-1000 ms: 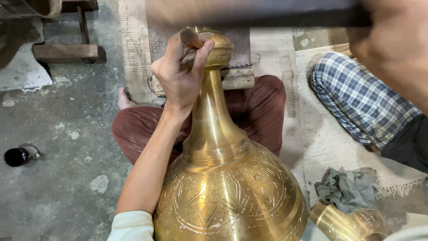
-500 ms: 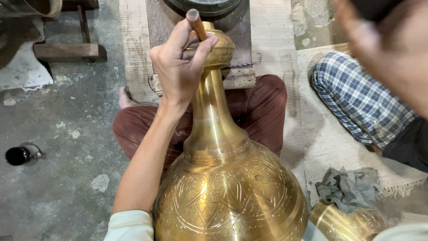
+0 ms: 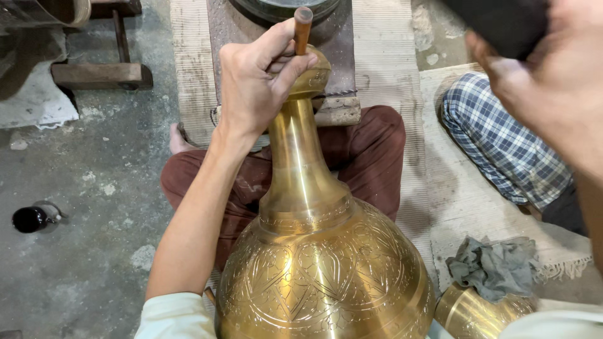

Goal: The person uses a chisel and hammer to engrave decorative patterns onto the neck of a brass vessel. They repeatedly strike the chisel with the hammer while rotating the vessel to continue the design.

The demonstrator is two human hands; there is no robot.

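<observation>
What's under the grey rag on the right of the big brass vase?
The grey rag lies draped over a second brass piece; only its rounded shoulder shows. Its top is covered by the rag and the rest runs out of frame.

left hand (image 3: 254, 85) fingers curled tight, right hand (image 3: 553, 81) raised

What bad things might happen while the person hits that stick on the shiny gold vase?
1. The left hand grips the punch close to its top, while the right hand is raised with a dark tool; a badly aimed blow might land on the fingers.
2. The punch rests on the rounded knob of the brass vase; it might slip and scratch or dent the metal.
3. The vase leans across the lap; it might roll.
</observation>
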